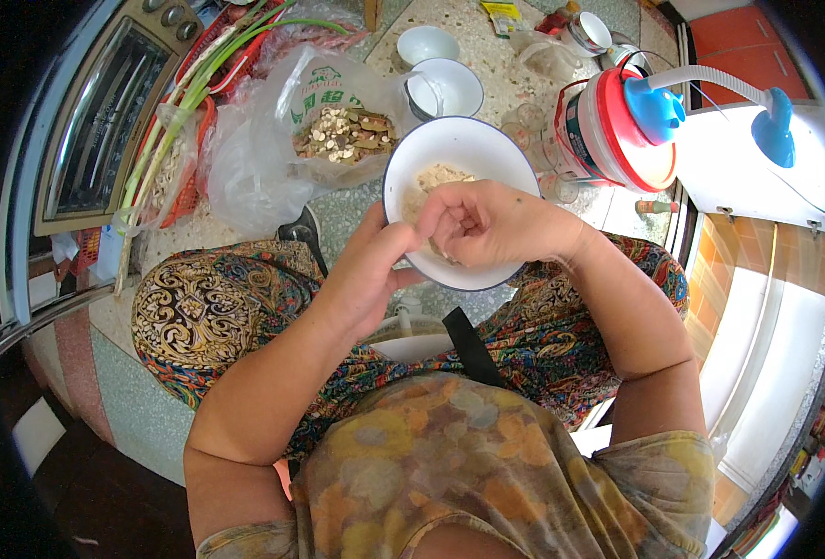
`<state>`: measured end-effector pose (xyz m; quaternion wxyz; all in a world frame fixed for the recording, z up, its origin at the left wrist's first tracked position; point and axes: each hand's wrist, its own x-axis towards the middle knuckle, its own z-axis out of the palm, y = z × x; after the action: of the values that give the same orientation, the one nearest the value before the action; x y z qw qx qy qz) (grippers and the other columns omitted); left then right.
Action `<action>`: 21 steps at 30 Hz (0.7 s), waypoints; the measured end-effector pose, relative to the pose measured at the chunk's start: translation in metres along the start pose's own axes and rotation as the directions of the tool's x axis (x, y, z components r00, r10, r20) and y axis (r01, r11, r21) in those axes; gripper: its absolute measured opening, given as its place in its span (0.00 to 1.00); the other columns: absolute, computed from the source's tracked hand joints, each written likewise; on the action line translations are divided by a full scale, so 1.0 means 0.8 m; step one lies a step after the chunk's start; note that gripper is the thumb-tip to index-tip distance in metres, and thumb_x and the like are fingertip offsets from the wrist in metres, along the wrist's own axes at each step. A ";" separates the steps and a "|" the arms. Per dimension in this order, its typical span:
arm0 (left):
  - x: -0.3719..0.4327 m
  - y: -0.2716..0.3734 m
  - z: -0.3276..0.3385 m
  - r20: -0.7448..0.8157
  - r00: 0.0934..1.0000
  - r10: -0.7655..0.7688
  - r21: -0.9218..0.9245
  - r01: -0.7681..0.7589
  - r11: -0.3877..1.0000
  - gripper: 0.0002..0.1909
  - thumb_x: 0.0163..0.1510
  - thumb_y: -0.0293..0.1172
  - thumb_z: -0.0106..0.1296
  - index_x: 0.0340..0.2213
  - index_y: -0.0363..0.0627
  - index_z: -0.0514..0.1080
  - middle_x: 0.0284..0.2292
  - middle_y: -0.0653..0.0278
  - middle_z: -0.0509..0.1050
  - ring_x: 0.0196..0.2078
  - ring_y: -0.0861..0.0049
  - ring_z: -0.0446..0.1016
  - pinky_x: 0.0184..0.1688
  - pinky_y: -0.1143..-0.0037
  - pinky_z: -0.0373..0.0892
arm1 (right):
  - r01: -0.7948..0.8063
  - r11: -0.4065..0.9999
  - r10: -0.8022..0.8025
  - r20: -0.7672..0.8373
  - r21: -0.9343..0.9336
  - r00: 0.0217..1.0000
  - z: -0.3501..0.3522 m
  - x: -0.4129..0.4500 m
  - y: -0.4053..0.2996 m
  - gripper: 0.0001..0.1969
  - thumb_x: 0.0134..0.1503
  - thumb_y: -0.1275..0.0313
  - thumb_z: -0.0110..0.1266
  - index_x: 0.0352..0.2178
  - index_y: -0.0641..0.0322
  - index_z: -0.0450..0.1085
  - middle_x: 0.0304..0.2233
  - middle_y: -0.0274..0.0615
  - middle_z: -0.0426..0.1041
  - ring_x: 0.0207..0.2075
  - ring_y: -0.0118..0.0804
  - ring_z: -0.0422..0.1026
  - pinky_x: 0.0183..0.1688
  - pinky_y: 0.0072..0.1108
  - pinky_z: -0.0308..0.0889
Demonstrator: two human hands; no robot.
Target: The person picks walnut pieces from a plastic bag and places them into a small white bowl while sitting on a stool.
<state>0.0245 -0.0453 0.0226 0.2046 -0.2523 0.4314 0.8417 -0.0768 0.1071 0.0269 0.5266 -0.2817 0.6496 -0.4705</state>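
My left hand [377, 269] holds a white enamel bowl with a dark blue rim [498, 143] by its left edge. In the bowl lie pale, crumbly flakes [446, 175]. Over the bowl's inside is my right hand [482, 220], its fingers curled inward close to my left thumb; whether something small is pinched in them is hidden. Beyond the bowl to the left, an open clear plastic bag [245, 168] holds pale round slices and brownish-green pieces [346, 136]. Two more white bowls, one [458, 87] nearer and one [426, 45] farther, stand past the held bowl.
Long green onions [206, 80] lie over red baskets at the left, beside an oven [105, 119]. On the right stand a red-lidded bucket [594, 133] with a blue and white hose fitting [654, 105], several glasses [559, 187] and a small bottle [656, 207]. A yellow packet [503, 17] lies farther off.
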 end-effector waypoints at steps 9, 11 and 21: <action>0.003 0.000 -0.005 0.054 0.998 -0.017 -0.016 0.018 1.000 0.29 0.40 0.31 0.40 0.48 0.45 0.53 0.44 0.62 0.61 0.45 0.75 0.62 0.43 0.68 0.61 | -0.050 0.728 0.030 0.040 0.683 0.999 -0.020 0.000 -0.004 0.09 0.47 0.79 0.43 0.33 0.67 0.63 0.28 0.34 0.67 0.28 0.22 0.66 0.30 0.13 0.64; 0.004 0.001 -0.004 0.051 0.999 -0.013 -0.020 0.014 1.000 0.30 0.40 0.31 0.40 0.48 0.45 0.53 0.44 0.62 0.61 0.45 0.75 0.62 0.43 0.68 0.62 | -0.035 0.694 0.004 0.045 0.720 0.999 -0.024 0.001 -0.001 0.10 0.49 0.79 0.38 0.33 0.69 0.63 0.31 0.39 0.68 0.30 0.26 0.68 0.34 0.15 0.66; 0.004 -0.002 -0.006 0.042 0.999 0.007 -0.025 -0.006 1.000 0.31 0.40 0.31 0.41 0.49 0.44 0.52 0.44 0.62 0.61 0.45 0.75 0.62 0.43 0.69 0.63 | -0.040 0.695 0.065 -0.008 0.718 0.998 -0.025 -0.005 -0.023 0.15 0.52 0.77 0.34 0.41 0.78 0.58 0.41 0.57 0.65 0.44 0.41 0.66 0.49 0.28 0.61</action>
<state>0.0239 -0.0481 0.0171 0.2076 -0.2354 0.4173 0.8528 -0.0973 0.1095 0.0450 0.5973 -0.0278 0.4311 -0.6757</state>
